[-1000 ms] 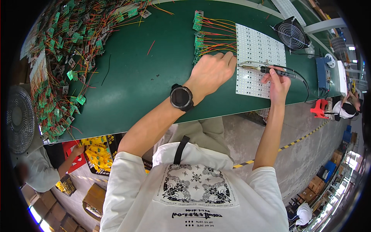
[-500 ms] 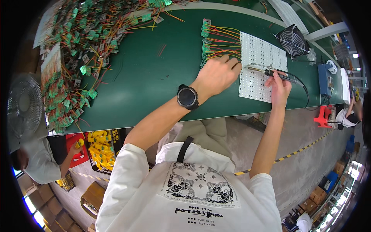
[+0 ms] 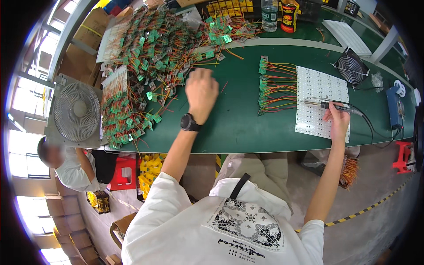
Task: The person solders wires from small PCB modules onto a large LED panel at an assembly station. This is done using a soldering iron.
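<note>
1. Right hand [image 3: 339, 121] closed round a black pen-shaped soldering iron [image 3: 332, 105], tip laid flat over the white perforated LED panel [image 3: 319, 104], prob. parked mid-job.
2. Left hand [image 3: 202, 92], w/ black wristwatch [image 3: 188, 123], well left of panel on the green bench top [image 3: 238, 128]; fingers curled down, grip can't be told.
3. Row of small green boards w/ orange-red wires [image 3: 270, 90] just left of panel, lined up.
4. Big tangled heap of same boards [image 3: 154, 57] just beyond left hand, far left of panel.

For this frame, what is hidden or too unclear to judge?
- Left hand, head view: seen from the back, so its fingertips and anything in its grip are hidden.
- Soldering iron tip over the white board: too small to tell whether it touches.
- Pile of wired green boards: tangled, single pieces blur together.
- Bottle: top cut off by the upper edge.
</note>
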### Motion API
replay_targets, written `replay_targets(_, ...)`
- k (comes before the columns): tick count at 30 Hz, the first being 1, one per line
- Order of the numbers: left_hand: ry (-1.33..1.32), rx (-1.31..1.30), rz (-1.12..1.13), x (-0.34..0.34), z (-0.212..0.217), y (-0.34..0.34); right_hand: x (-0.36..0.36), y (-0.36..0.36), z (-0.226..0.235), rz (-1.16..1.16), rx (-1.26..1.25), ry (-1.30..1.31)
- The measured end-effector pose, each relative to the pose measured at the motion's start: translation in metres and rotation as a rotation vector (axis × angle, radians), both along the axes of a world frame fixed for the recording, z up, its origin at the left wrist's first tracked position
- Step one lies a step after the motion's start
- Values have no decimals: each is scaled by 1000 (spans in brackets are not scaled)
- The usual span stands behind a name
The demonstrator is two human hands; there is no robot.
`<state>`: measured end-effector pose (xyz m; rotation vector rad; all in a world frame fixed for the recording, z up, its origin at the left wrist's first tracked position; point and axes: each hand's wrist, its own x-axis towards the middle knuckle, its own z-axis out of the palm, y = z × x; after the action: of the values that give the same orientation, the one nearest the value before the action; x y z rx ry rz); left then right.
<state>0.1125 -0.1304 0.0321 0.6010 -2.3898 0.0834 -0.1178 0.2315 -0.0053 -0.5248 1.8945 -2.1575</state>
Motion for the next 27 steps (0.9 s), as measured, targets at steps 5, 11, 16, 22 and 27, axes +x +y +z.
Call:
replay_targets(5,-37,-95,205,12,2,-78,0,1,1,7,0,4)
replay_targets(11,-124,163,-19,16,4,-124,1,-1,1,28,9,-8)
replay_targets(16,48,371,-59,20,31,-117,2,-2,3,25,3,-7)
replay_targets(22,534,1118,-161,27,47,-106,1,0,1,1,23,-23)
replay_targets(27,698,1429,-299,37,39,-96,2,-1,4,6,21,-12)
